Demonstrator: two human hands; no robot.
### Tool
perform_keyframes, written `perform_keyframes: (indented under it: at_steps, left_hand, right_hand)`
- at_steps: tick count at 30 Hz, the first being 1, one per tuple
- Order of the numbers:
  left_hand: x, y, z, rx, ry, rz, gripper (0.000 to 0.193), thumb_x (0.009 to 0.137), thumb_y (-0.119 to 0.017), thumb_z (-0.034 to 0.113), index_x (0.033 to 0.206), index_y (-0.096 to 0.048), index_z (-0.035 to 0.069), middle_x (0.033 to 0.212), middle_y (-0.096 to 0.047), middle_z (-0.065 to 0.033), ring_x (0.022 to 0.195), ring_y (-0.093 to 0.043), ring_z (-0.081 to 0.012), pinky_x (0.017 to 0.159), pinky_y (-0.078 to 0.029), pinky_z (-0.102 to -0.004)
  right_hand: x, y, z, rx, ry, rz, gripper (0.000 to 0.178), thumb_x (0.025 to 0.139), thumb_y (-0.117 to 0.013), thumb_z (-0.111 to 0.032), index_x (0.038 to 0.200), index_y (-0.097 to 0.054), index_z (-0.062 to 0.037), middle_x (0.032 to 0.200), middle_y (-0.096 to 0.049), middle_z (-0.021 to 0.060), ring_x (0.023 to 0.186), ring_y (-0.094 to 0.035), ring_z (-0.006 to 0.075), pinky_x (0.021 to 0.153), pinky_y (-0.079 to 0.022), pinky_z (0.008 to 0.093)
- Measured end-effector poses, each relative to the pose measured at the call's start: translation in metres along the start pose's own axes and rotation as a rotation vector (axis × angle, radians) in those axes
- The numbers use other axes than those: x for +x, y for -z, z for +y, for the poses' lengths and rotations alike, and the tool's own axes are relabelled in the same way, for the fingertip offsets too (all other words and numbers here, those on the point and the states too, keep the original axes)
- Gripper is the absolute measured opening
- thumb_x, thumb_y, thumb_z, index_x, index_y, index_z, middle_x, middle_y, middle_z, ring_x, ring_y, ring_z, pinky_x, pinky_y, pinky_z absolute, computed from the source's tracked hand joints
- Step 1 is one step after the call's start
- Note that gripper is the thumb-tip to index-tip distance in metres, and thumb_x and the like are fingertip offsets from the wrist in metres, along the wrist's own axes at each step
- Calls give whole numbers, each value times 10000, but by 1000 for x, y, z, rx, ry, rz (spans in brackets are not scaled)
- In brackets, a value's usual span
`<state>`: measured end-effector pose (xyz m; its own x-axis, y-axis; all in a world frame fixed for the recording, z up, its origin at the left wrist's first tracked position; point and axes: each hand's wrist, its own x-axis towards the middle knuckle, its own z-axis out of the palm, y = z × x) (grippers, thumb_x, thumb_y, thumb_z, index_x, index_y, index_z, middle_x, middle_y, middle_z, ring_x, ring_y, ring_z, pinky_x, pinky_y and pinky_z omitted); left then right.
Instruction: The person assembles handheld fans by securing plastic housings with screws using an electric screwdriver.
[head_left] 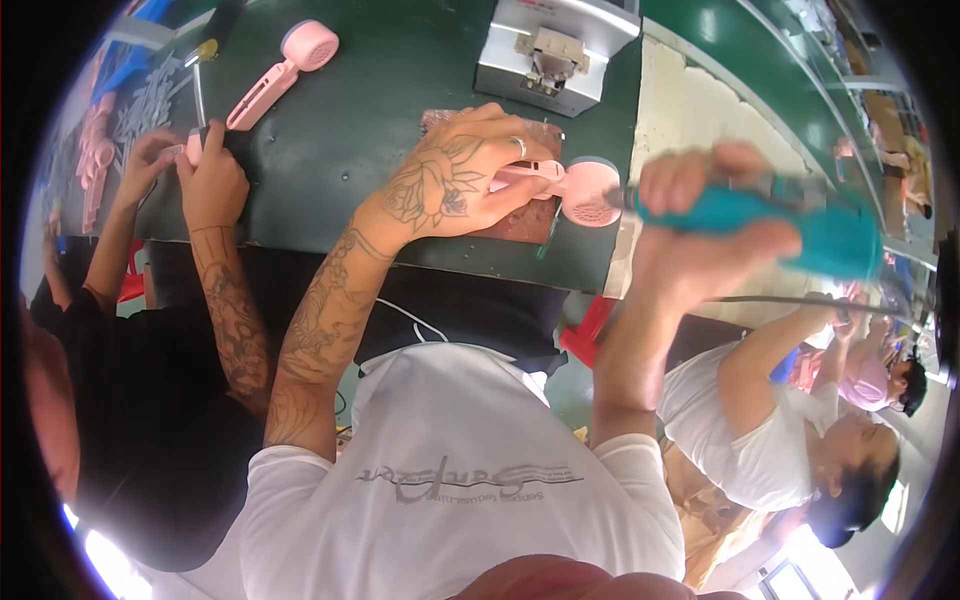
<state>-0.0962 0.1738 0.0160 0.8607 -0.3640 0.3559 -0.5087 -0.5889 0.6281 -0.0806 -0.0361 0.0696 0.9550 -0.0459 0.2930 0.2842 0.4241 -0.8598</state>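
My left hand (455, 180) is closed round the handle of a pink handheld device (590, 190) with a round, perforated head. Its fingers press the handle down over a reddish-brown pad (515, 228) on the dark green bench. In my right hand (705, 225) is a teal electric screwdriver (810, 235), blurred by motion. The screwdriver's tip meets or lies very close to the right side of the round head; contact cannot be made out. A second pink device (285, 75) of the same shape lies at the far left of my left hand.
A silver metal box-shaped machine (550, 60) stands at the far edge of the bench. On the left, a co-worker's hands (215, 180) handle a small pink part, beside a pile of grey pieces (150, 105) and several pink parts (97, 150). Another person (750, 420) sits at right.
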Motion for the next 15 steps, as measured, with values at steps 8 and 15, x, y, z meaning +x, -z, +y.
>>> perform_keyframes:
  at_steps: [8, 15]
  left_hand:
    - [-16, -17, -23, 64, -46, 146, 332, 950, -674, 351, 1155, -737, 98, 1047, -658, -58, 1021, -611, -276, 922, -499, -431]
    - [-14, -17, -19, 78, 28, 80, 445, 925, -685, 456, 1196, -730, 106, 1125, -668, -88, 1098, -599, -280, 989, -473, -435]
  right_hand:
    - [73, -71, 66, -338, 293, -40, 614, 1033, -577, -556, 1046, -617, 56, 693, -610, 80, 621, -616, 189, 570, -488, 302]
    - [77, -58, 87, -382, 350, -221, 507, 1024, -636, -479, 975, -580, 23, 695, -583, 68, 592, -579, 179, 563, -485, 321]
